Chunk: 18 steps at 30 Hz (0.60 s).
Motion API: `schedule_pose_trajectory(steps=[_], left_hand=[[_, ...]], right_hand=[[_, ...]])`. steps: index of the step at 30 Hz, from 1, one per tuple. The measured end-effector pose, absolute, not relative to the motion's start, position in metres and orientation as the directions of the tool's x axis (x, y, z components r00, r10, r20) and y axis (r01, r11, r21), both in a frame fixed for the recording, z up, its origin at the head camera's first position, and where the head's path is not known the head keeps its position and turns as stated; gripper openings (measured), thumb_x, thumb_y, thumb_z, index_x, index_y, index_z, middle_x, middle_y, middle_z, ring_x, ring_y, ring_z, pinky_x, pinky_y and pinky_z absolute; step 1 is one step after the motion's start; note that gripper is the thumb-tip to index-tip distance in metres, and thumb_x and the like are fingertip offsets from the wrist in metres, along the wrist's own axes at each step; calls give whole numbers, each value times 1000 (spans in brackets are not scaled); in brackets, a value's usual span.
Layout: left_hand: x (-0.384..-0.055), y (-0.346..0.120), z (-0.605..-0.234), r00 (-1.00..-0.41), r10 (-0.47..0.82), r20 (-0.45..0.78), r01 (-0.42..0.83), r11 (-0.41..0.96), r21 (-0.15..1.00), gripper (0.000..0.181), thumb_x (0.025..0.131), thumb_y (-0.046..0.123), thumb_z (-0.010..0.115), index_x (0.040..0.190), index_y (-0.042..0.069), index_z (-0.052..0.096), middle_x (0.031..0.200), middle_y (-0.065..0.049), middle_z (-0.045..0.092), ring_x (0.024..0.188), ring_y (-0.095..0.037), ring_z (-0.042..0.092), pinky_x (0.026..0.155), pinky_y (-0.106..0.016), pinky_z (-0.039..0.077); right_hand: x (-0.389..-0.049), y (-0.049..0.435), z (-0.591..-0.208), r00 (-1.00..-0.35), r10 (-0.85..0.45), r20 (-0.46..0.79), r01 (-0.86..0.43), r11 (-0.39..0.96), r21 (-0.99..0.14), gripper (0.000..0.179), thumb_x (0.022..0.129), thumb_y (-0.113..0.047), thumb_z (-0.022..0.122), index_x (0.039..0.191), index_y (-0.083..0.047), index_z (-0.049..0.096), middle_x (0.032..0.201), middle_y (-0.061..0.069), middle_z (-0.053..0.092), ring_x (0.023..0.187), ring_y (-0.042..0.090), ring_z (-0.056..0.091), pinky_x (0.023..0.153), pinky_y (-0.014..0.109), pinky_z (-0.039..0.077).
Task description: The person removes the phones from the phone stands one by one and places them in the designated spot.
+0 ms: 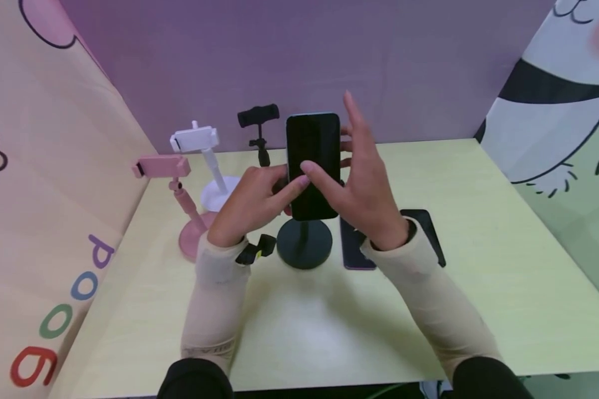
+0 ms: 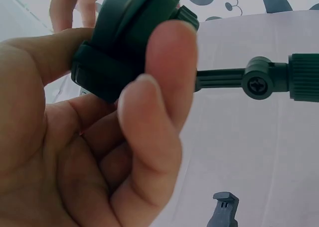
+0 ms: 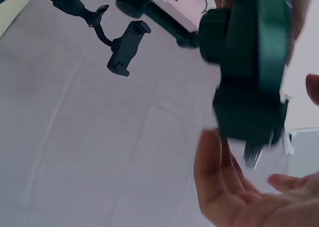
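Note:
A dark phone (image 1: 306,138) stands upright in the holder of a dark green phone stand, whose round base (image 1: 304,252) rests on the table. My left hand (image 1: 252,199) grips the green phone holder (image 2: 114,48) at the phone's left side, thumb in front and fingers curled behind. On the phone's other side is my right hand (image 1: 366,177), its thumb across the lower screen and its index finger pointing up. In the right wrist view its fingers (image 3: 212,172) are bent loosely just below the holder (image 3: 249,107); whether they touch it is unclear.
Left of the hands stand a pink phone stand (image 1: 162,166) and a white phone stand (image 1: 194,138). A black phone stand (image 1: 258,115) is behind. Two more phones, one purplish-blue (image 1: 355,252) and one black (image 1: 431,238), lie by the right forearm. A purple wall (image 1: 279,55) closes the back.

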<state>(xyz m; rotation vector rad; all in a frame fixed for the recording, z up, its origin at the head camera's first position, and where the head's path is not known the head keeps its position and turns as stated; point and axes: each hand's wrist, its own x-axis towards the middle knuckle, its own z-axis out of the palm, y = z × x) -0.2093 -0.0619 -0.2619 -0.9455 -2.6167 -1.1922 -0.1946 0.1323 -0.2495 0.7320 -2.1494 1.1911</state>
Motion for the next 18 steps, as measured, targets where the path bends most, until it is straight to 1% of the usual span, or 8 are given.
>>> schedule_pose_trajectory(steps=[2, 4, 7, 9, 10, 14, 18], left_hand=[[-210, -62, -263, -798, 491, 351, 587, 498, 638, 30, 98, 37, 56, 83, 12, 63, 63, 4, 61, 56, -10, 58, 58, -33, 46], [-211, -63, -263, -796, 491, 353, 589, 496, 638, 29, 98, 35, 56, 82, 11, 61, 62, 4, 61, 55, -10, 57, 55, -33, 44], [-212, -63, -264, -794, 495, 353, 589, 483, 648, 24, 98, 30, 56, 88, 11, 64, 64, 3, 61, 55, -10, 57, 52, -33, 43], [-212, -63, -264, -791, 501, 350, 588, 467, 660, 21, 99, 27, 54, 94, 10, 66, 65, 2, 61, 55, -11, 58, 51, -32, 44], [-213, -63, -264, -790, 503, 350, 588, 460, 665, 20, 99, 26, 54, 97, 10, 66, 66, 1, 61, 55, -11, 59, 50, -32, 45], [-213, -64, -265, -784, 509, 355, 591, 441, 675, 19, 98, 25, 56, 97, 10, 68, 66, 1, 63, 54, -10, 59, 47, -32, 44], [-213, -68, -264, -776, 507, 375, 610, 451, 652, 16, 96, 21, 57, 88, 12, 67, 65, 5, 62, 55, -8, 59, 50, -31, 45]], right_hand=[[-197, 124, -249, -623, -174, 763, -730, 480, -486, 84, 87, -27, 70, 153, -12, 20, 134, 14, 46, 107, 22, 51, 82, 38, 50], [-198, 117, -248, -605, -153, 782, -719, 527, -453, 81, 88, -32, 69, 153, -14, 24, 133, 15, 42, 104, 23, 48, 78, 37, 50], [-198, 108, -249, -618, -124, 776, -669, 602, -437, 76, 89, -40, 65, 152, -20, 28, 125, 18, 39, 91, 24, 48, 67, 35, 49], [-199, 102, -251, -629, -101, 770, -634, 640, -434, 74, 89, -45, 63, 151, -24, 30, 124, 18, 36, 85, 23, 49, 65, 34, 49], [-199, 100, -251, -624, -95, 776, -627, 653, -424, 74, 89, -46, 63, 151, -23, 31, 124, 19, 36, 85, 24, 50, 64, 35, 50], [-200, 91, -253, -614, -64, 787, -614, 666, -424, 73, 88, -45, 64, 149, -21, 34, 124, 20, 34, 86, 27, 51, 67, 37, 53], [-201, 87, -256, -626, -30, 779, -596, 663, -453, 73, 87, -45, 67, 148, -21, 36, 122, 19, 34, 80, 26, 49, 63, 36, 50]])
